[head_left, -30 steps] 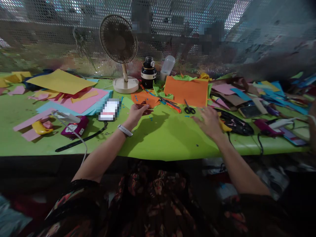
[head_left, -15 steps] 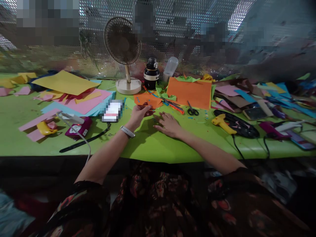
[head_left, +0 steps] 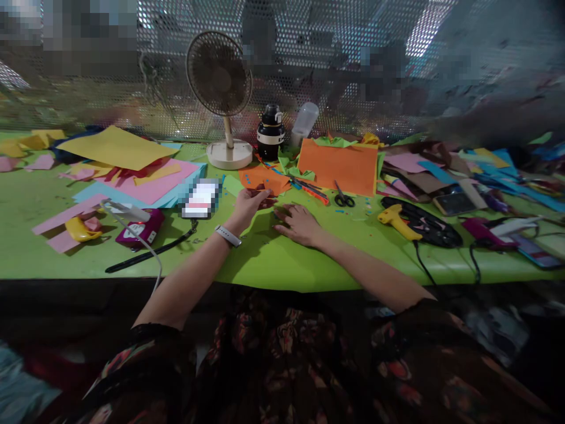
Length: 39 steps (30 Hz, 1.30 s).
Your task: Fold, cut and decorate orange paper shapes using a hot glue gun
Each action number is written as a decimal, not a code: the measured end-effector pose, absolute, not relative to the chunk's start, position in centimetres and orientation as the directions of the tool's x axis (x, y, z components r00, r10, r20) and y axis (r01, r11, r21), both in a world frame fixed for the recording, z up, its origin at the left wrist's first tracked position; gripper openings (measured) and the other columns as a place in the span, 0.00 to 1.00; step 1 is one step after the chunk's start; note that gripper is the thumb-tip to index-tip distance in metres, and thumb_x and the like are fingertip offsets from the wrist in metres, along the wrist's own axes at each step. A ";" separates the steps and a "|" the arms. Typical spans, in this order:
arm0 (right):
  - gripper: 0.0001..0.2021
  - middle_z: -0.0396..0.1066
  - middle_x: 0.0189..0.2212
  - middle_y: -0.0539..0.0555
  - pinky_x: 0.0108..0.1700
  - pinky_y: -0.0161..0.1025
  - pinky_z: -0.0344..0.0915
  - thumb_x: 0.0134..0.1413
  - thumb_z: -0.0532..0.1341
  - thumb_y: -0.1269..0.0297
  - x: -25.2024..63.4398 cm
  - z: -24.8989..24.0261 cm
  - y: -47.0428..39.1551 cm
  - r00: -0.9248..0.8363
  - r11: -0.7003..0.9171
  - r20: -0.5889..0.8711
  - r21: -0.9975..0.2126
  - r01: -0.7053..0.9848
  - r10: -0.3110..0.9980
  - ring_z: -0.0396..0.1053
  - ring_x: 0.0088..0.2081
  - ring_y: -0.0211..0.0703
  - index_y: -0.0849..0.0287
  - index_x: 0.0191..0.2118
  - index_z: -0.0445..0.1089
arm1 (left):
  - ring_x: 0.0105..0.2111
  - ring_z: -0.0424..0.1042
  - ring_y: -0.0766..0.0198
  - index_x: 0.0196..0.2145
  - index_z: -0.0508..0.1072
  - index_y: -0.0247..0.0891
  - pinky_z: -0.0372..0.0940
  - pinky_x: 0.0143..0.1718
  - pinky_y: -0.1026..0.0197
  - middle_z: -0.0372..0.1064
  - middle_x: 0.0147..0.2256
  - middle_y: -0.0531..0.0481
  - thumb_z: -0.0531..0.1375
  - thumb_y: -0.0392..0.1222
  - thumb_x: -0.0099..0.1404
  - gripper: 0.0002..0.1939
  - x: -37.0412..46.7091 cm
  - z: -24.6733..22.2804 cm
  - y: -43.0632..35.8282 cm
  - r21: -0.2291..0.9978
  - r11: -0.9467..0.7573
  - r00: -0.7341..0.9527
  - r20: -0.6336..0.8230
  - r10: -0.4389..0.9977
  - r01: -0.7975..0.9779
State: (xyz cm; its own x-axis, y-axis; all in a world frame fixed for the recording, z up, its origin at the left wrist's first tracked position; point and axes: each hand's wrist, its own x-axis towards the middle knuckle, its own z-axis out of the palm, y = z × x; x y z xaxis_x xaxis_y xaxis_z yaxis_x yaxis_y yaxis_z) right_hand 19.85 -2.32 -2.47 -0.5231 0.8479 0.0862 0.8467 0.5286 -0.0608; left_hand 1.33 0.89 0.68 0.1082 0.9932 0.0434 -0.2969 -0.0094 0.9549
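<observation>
My left hand (head_left: 249,207), with a pale watch band at its wrist, is closed in a pinch just in front of a small orange paper piece (head_left: 265,178). A thin edge shows at its fingertips, too small to make out. My right hand (head_left: 300,224) lies palm down on the green tabletop (head_left: 273,268), fingers stretched out and apart. Something dark, perhaps a shadow, lies by its fingertips. Beyond it are an orange-handled tool (head_left: 318,195) and black-handled scissors (head_left: 344,200). Tiny blue scraps dot the orange paper.
Left are a lit phone (head_left: 200,199), a purple power block (head_left: 141,228) and coloured paper sheets (head_left: 119,147). Behind stand a fan (head_left: 229,154), a black bottle (head_left: 271,135) and a clear cup (head_left: 305,121). Right lies a yellow glue gun (head_left: 399,221) with a cord, beside a black tray (head_left: 435,227).
My right hand has shifted very slightly down, its fingers a little closer together. My left hand stays nearly in place, still pinched.
</observation>
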 end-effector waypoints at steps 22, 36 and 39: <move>0.39 0.41 0.72 0.56 0.70 0.57 0.37 0.62 0.39 0.34 21.3 0.0 -3.4 -0.312 0.459 0.348 -0.526 0.715 0.884 0.36 0.72 0.53 0.51 0.70 0.52 | 0.28 0.77 0.63 0.34 0.76 0.33 0.72 0.35 0.60 0.78 0.29 0.45 0.70 0.41 0.53 0.13 2.9 0.4 -1.0 0.959 0.053 0.269 0.024 0.963 -0.277; 0.35 0.36 0.73 0.52 0.70 0.62 0.36 0.65 0.40 0.37 23.5 0.9 -5.3 -0.373 0.504 0.374 -0.362 0.784 0.849 0.33 0.72 0.57 0.48 0.69 0.53 | 0.29 0.78 0.62 0.35 0.76 0.31 0.72 0.35 0.61 0.79 0.33 0.43 0.67 0.38 0.58 0.09 2.4 0.4 -0.3 0.962 0.045 0.200 0.010 0.980 -0.268; 0.34 0.36 0.73 0.56 0.70 0.62 0.35 0.65 0.43 0.39 24.1 0.3 -7.5 -0.489 0.537 0.226 -0.283 0.795 0.843 0.31 0.72 0.59 0.52 0.69 0.55 | 0.28 0.78 0.63 0.35 0.76 0.31 0.72 0.34 0.61 0.79 0.31 0.46 0.65 0.35 0.60 0.05 2.2 0.3 0.0 0.954 0.051 0.184 0.004 0.983 -0.296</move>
